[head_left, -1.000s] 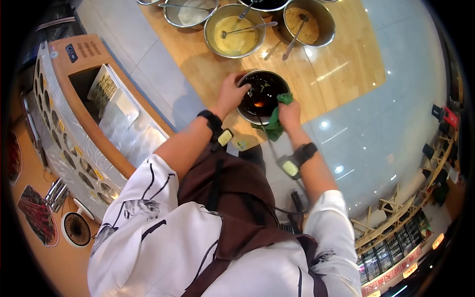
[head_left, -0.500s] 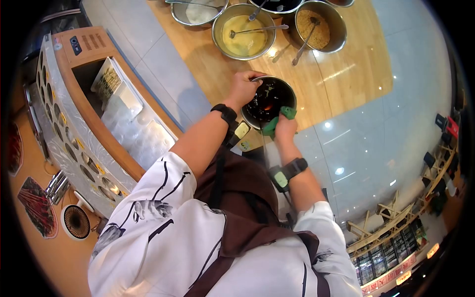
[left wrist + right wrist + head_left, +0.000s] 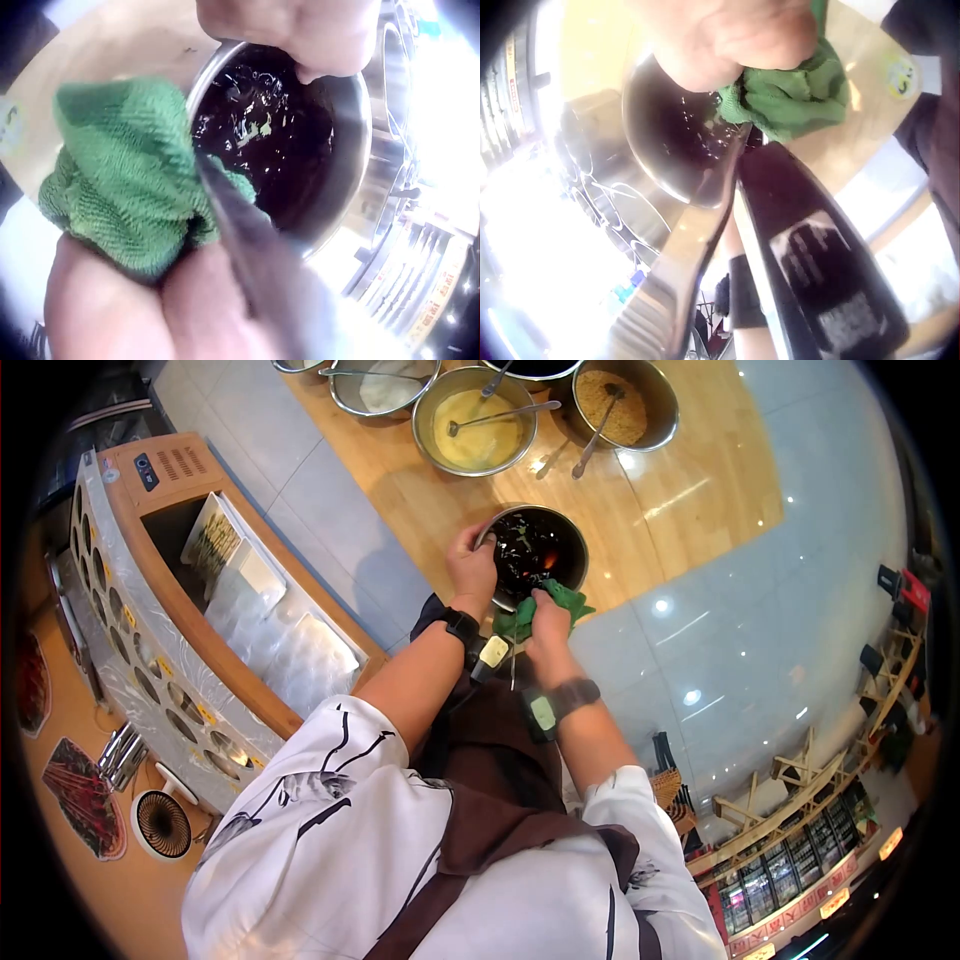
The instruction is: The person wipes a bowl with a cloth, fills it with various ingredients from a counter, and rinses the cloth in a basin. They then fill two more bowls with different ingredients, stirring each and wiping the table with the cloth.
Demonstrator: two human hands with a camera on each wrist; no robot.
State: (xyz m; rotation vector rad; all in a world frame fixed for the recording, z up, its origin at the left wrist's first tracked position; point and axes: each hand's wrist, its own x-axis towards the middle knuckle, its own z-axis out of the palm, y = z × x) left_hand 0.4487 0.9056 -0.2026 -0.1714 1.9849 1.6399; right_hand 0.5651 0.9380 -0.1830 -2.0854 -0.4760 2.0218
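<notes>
A steel bowl of dark liquid (image 3: 540, 550) sits over the near edge of the wooden table. My left hand (image 3: 472, 567) grips its left rim, thumb over the edge; in the left wrist view that hand (image 3: 292, 34) is at the top. A green cloth (image 3: 567, 602) is bunched in my right hand (image 3: 550, 628), against the near rim. The right wrist view shows the cloth (image 3: 795, 97) beneath my right hand (image 3: 735, 45). A metal handle (image 3: 251, 240) slants out from the bowl past the cloth; its end in the liquid is hidden.
Beyond the bowl, on the wooden table (image 3: 690, 510), stand a bowl of yellow mixture (image 3: 478, 445), one of brown crumbs (image 3: 625, 420), one of white stuff (image 3: 385, 395) and a dark one, with spoons. At left is an open-topped cabinet (image 3: 240, 670); a small fan (image 3: 162, 825) lies beyond it.
My right hand has moved with the cloth from the bowl's right rim round to its near rim. My left hand has shifted down the left rim.
</notes>
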